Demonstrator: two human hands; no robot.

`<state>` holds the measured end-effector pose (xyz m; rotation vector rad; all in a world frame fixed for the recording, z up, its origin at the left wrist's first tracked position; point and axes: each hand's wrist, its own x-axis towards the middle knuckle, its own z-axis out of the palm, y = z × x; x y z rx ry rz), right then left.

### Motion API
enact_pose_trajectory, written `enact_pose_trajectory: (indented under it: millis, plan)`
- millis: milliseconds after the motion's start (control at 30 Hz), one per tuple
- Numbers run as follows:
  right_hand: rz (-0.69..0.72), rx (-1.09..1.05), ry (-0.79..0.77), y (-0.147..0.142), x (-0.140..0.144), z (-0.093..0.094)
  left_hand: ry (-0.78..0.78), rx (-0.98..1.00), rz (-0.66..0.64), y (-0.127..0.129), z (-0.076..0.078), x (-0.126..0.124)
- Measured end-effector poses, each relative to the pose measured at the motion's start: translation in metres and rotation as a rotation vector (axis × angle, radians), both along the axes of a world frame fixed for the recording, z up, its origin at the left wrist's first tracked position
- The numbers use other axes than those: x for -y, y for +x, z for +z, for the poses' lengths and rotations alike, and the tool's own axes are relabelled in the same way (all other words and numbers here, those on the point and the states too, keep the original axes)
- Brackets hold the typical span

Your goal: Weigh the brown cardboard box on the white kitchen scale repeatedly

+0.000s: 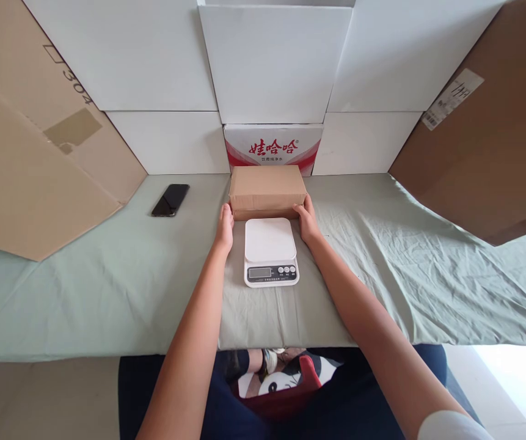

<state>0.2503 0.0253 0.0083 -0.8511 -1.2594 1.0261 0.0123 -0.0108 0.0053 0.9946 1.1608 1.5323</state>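
Observation:
A closed brown cardboard box (267,182) is held between my two hands, just behind a white kitchen scale. My left hand (225,226) presses on the box's left side. On the right side, my right hand (307,219) grips the front corner, its thumb lying on the front face. The kitchen scale (270,241) lies flat between my forearms, with its bare platform toward the box and its dark display panel toward me. Whether the box's underside touches the cloth cannot be made out.
A black smartphone (171,200) lies left of the box. Behind stands a white-and-red printed carton (272,146) against white panels (275,61). Large cardboard sheets flank both sides, one left (38,153) and one right (496,134). A pale green cloth (107,287) covers the table.

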Motion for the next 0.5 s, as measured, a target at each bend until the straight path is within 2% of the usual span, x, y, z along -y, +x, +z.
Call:
enact_pose_trajectory:
  millis: [233,500]
  plan:
    - [-0.014,0.013,-0.004,-0.0003,0.0003,0.0000,0.008,-0.009,0.013,-0.0005,-0.0018,-0.0011]
    - [0.008,-0.009,-0.002,0.0012,0.0002,-0.0008,0.040,-0.009,0.007,0.0015,0.0035,0.0023]
